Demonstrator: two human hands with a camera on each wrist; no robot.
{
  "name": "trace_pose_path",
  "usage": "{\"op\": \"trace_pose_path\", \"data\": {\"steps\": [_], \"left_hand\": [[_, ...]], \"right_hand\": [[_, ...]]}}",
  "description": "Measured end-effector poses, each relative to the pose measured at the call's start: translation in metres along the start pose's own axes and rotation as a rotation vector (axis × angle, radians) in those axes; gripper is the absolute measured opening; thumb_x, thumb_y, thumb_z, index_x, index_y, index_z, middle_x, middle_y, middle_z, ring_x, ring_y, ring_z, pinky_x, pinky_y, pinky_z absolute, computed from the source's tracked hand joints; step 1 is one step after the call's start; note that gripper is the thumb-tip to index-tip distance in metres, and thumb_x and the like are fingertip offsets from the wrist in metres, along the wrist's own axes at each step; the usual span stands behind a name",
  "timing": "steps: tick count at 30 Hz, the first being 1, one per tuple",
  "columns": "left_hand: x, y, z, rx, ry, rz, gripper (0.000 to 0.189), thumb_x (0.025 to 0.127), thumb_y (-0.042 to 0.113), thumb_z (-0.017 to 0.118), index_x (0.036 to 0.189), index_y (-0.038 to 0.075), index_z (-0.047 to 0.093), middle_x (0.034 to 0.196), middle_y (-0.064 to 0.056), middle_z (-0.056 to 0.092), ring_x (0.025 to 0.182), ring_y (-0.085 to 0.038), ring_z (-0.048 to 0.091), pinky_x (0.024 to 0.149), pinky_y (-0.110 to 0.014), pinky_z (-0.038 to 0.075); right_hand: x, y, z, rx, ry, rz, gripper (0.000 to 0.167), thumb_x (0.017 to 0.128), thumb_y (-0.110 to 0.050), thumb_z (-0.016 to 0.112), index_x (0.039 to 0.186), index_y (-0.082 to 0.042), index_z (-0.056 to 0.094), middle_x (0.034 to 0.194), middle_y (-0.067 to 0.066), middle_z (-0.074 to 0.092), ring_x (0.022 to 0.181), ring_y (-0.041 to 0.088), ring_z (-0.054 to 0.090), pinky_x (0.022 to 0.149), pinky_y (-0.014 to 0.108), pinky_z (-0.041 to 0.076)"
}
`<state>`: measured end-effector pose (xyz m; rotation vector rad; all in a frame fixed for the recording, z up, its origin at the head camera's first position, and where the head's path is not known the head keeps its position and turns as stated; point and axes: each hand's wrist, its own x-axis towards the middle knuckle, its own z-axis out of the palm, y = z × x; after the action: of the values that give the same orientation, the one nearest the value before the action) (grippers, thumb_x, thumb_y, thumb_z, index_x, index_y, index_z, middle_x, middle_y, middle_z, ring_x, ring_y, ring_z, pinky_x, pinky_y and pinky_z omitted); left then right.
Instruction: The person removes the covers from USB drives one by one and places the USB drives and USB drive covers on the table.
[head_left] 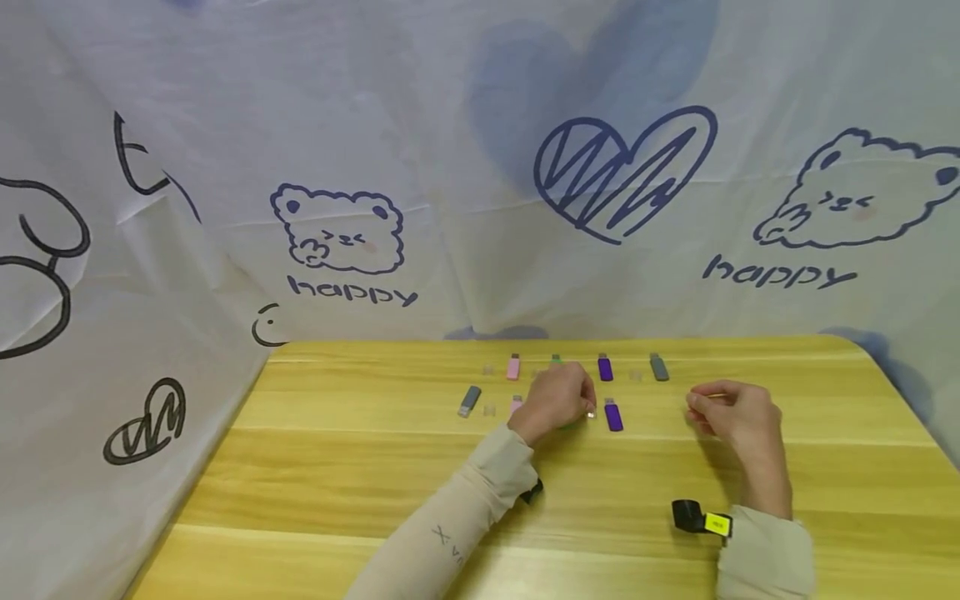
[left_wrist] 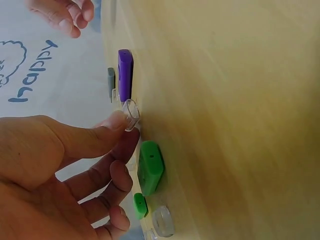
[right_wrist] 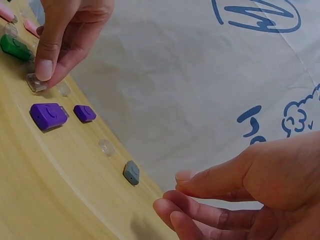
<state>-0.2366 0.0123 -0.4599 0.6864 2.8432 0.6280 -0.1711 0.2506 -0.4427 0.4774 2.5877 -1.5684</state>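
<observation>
Between thumb and forefinger, my left hand (head_left: 557, 402) pinches a small clear plastic cap (left_wrist: 131, 116), just at the tabletop. On one side of the cap lies a purple USB stick (head_left: 613, 415); on the other, a green USB stick (left_wrist: 151, 167) lies under my left fingers. My right hand (head_left: 738, 421) hovers over the table at the right, holding nothing, its fingers loosely bent. The nearest stick to it is a grey USB stick (right_wrist: 131, 172) in the back row. Part of the front row is hidden by my left hand in the head view.
Behind stand another purple stick (head_left: 605, 367) and a pink stick (head_left: 513, 367), with a second green stick (left_wrist: 140, 205) between them. A grey stick (head_left: 469, 402) lies far left. Loose clear caps (head_left: 636, 376) lie among the sticks. A printed white cloth (head_left: 480, 275) hangs behind the wooden table (head_left: 337, 467).
</observation>
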Motion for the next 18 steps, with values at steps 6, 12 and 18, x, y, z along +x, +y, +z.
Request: {"op": "trace_pose_path", "data": {"steps": [6, 12, 18], "left_hand": [[-0.003, -0.004, -0.001, 0.014, 0.048, 0.010, 0.015, 0.092, 0.018, 0.080, 0.077, 0.018, 0.077, 0.074, 0.012, 0.069, 0.070, -0.006, 0.061, 0.073, -0.026, 0.053], [-0.015, -0.011, -0.003, -0.214, 0.093, 0.013, 0.008, 0.096, 0.011, 0.074, 0.088, 0.012, 0.077, 0.082, 0.007, 0.069, 0.074, -0.005, 0.059, 0.068, -0.018, 0.049], [-0.037, -0.020, -0.013, -0.464, 0.168, 0.034, 0.015, 0.099, 0.013, 0.070, 0.109, 0.003, 0.076, 0.100, -0.001, 0.073, 0.086, -0.010, 0.065, 0.075, -0.021, 0.054]], "right_hand": [[0.001, -0.001, 0.002, -0.007, 0.003, -0.009, 0.033, 0.100, -0.011, 0.067, 0.121, 0.014, 0.064, 0.091, 0.016, 0.075, 0.071, 0.016, 0.073, 0.063, 0.026, 0.061], [0.000, -0.001, 0.004, -0.013, -0.013, -0.024, 0.033, 0.101, -0.011, 0.066, 0.122, 0.013, 0.064, 0.095, 0.017, 0.075, 0.073, 0.016, 0.073, 0.065, 0.028, 0.061], [-0.001, -0.001, 0.004, -0.047, 0.018, -0.064, 0.034, 0.100, -0.011, 0.067, 0.124, 0.014, 0.064, 0.099, 0.020, 0.074, 0.075, 0.018, 0.074, 0.065, 0.030, 0.062]]}}
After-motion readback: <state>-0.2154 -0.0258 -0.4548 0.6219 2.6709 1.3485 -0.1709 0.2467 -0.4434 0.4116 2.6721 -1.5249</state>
